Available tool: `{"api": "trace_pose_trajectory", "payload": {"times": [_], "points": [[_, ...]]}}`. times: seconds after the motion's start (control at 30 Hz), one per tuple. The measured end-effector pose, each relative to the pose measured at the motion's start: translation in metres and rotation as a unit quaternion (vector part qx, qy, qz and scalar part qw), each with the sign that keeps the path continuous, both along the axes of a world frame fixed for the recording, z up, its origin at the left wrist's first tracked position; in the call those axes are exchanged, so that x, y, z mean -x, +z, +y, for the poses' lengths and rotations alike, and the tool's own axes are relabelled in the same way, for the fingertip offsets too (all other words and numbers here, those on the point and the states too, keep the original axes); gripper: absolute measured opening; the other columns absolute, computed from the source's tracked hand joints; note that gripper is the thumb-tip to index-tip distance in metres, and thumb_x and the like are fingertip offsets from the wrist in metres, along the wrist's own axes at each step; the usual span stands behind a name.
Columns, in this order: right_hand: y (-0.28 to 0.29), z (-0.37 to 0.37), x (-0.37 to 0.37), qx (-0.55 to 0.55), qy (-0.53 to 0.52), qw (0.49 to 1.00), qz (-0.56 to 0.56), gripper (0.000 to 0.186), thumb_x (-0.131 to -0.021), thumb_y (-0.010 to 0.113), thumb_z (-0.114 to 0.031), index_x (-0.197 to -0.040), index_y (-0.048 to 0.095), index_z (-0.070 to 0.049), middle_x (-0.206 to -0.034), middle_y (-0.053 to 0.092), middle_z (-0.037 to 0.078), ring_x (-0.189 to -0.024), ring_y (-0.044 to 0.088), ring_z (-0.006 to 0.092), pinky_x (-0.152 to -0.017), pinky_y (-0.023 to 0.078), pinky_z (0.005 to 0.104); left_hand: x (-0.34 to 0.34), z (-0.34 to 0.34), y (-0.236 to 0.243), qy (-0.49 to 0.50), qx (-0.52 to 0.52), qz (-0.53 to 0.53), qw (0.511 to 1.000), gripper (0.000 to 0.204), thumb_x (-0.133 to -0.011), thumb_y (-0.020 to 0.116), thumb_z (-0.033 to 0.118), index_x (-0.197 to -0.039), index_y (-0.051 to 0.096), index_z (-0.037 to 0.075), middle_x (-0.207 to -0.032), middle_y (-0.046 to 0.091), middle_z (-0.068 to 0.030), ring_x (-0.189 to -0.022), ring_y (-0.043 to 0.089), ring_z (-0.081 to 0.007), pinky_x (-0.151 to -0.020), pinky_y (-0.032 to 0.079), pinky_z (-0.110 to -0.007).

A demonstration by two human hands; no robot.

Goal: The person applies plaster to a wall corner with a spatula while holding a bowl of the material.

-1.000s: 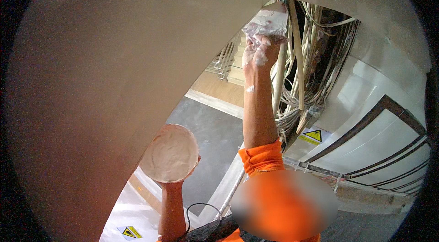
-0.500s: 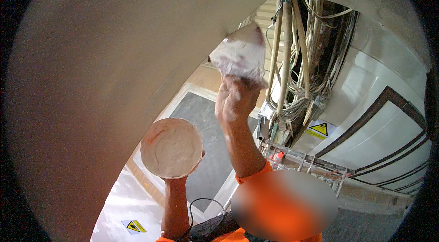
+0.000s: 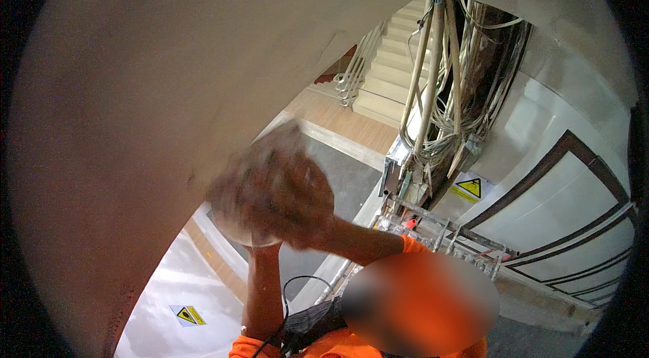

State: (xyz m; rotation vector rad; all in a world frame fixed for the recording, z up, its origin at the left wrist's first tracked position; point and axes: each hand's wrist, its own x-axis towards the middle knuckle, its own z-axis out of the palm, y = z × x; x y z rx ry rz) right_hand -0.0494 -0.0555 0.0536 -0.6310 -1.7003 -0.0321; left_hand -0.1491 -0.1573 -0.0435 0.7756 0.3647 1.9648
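My left hand (image 3: 265,251) holds up a round bowl (image 3: 245,235) from below; its fingers are hidden, and mostly the lower rim of the bowl shows. The right hand (image 3: 297,199), smeared by motion, is in front of the bowl and covers most of its mouth. It is closed round a plaster-covered spreader (image 3: 280,141), itself blurred. Whether the blade touches the bowl or the plaster in it, I cannot tell. Beside both hands runs the edge of a large, smooth beige curved surface (image 3: 149,101) that fills the upper left.
Bundled cables and pipes (image 3: 439,108) hang at the upper right. Beyond them is a white panel with dark stripes (image 3: 574,182). A plaster-spattered metal rail (image 3: 453,226) stands right of my arm. Far below are pale stairs (image 3: 392,77) and a dark grey floor panel (image 3: 351,179).
My right hand has come down and left with the spreader, from the curved surface's edge to the bowl. My left hand keeps the bowl in nearly the same place.
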Motion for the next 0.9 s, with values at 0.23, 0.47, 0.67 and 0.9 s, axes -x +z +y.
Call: {"api": "trace_pose_trajectory", "payload": {"times": [0.23, 0.47, 0.67, 0.9], "points": [[0.042, 0.064, -0.041, 0.034, 0.045, 0.96, 0.274, 0.044, -0.078, 0.038, -0.002, -0.12, 0.051, -0.002, -0.113, 0.057, 0.018, -0.103, 0.057, 0.0291, -0.091, 0.043, 0.0331, -0.005, -0.019, 0.009, -0.009, -0.01, 0.004, 1.0, 0.094, -0.063, 0.054, 0.073, -0.137, 0.022, 0.023, -0.139, 0.026, -0.0115, -0.126, 0.029, -0.0373, -0.088, 0.036, -0.065], [0.022, -0.09, 0.015, -0.087, 0.105, 0.984, 0.117, 0.05, -0.078, 0.056, -0.013, -0.127, 0.047, -0.017, -0.135, 0.038, 0.012, -0.128, 0.032, 0.0263, -0.105, 0.024, 0.042, -0.01, -0.036, 0.012, 0.02, 0.016, -0.021, 0.999, 0.096, -0.063, 0.056, 0.072, -0.137, 0.022, 0.022, -0.14, 0.026, -0.0104, -0.127, 0.027, -0.0342, -0.095, 0.029, -0.059], [0.031, -0.032, -0.023, -0.004, 0.059, 0.989, 0.139, 0.038, -0.085, 0.041, -0.005, -0.122, 0.047, 0.003, -0.121, 0.05, 0.021, -0.111, 0.05, 0.0329, -0.095, 0.04, 0.038, -0.008, -0.046, 0.025, 0.05, 0.031, -0.029, 0.998, 0.097, -0.062, 0.058, 0.07, -0.137, 0.023, 0.02, -0.14, 0.027, -0.0095, -0.128, 0.025, -0.0316, -0.101, 0.024, -0.055], [-0.05, -0.083, 0.026, -0.099, 0.162, 0.98, -0.065, 0.037, -0.082, 0.048, -0.017, -0.115, 0.052, -0.002, -0.126, 0.045, 0.02, -0.114, 0.047, 0.0344, -0.094, 0.039, 0.0478, -0.004, -0.062, 0.023, 0.037, 0.011, -0.059, 0.997, 0.095, -0.063, 0.058, 0.069, -0.136, 0.025, 0.019, -0.139, 0.028, -0.0087, -0.128, 0.025, -0.0296, -0.105, 0.02, -0.051]]}}
